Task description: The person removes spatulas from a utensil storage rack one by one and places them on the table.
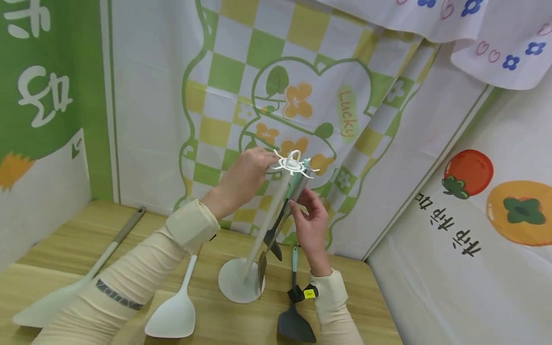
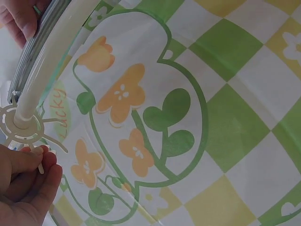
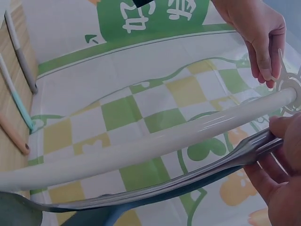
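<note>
A white utensil stand [image 1: 268, 213] tilts to the right, its round base [image 1: 233, 283] on the table and a ring of hooks [image 1: 288, 164] at its top. My left hand [image 1: 245, 178] pinches one of those hooks between thumb and fingers, plain in the left wrist view. With my right hand [image 1: 314, 220] I hold the handle of a metal utensil [image 3: 197, 178], close beside the pole, just below the hooks. Its broad metal head [image 1: 262, 268] points down near the base. A dark utensil [image 1: 271, 239] with a teal handle hangs behind it, partly hidden.
A black spatula [image 1: 295, 327] with a teal handle lies on the wooden table [image 1: 215, 321] at right. Left of the stand lie a white spatula [image 1: 172, 314] and a long grey-handled spatula [image 1: 92, 273]. A checkered cloth [image 1: 226, 72] hangs behind; a printed wall [image 1: 431, 268] bounds the right.
</note>
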### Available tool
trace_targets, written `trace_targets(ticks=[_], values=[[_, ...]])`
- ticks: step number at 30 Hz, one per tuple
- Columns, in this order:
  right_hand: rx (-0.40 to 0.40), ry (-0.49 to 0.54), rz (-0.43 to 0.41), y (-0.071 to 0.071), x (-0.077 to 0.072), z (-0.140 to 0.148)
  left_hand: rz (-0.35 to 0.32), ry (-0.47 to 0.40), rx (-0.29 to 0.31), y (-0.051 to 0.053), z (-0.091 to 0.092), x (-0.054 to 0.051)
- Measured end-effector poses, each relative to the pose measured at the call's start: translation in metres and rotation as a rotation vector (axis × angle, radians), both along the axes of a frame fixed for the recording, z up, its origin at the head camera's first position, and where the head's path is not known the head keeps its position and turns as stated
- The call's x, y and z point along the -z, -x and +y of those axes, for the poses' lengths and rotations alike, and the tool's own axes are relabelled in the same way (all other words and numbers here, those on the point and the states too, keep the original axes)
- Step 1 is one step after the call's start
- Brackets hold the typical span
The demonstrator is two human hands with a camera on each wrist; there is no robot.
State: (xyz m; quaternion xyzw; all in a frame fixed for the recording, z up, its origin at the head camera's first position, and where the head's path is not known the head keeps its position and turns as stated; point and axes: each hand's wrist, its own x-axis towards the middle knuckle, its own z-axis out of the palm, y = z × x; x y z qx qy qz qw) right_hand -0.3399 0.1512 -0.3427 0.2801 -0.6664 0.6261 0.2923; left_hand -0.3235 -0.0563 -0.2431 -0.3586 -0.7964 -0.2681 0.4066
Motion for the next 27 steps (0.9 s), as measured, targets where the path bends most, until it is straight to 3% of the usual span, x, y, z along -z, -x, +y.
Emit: trace_targets(ticks=[7,12,20,27], values=[[0.007,0.018,0.08,0.0027,0.0031,-0.0013,0.027,0.009,-0.038,0.0012,0.0031,0.0019],[0.019,-0.001,0.106,0.003,0.0009,-0.0015,0.051,-0.03,-0.016,0.0041,0.0032,0.0031],[0.055,-0.015,0.094,0.0008,-0.001,-0.0031,0.029,-0.048,0.01,0.0029,0.0009,0.0032],[0.063,0.011,0.07,-0.0039,-0.0024,-0.0033,0.003,-0.037,-0.006,0.0004,0.0015,0.0041]])
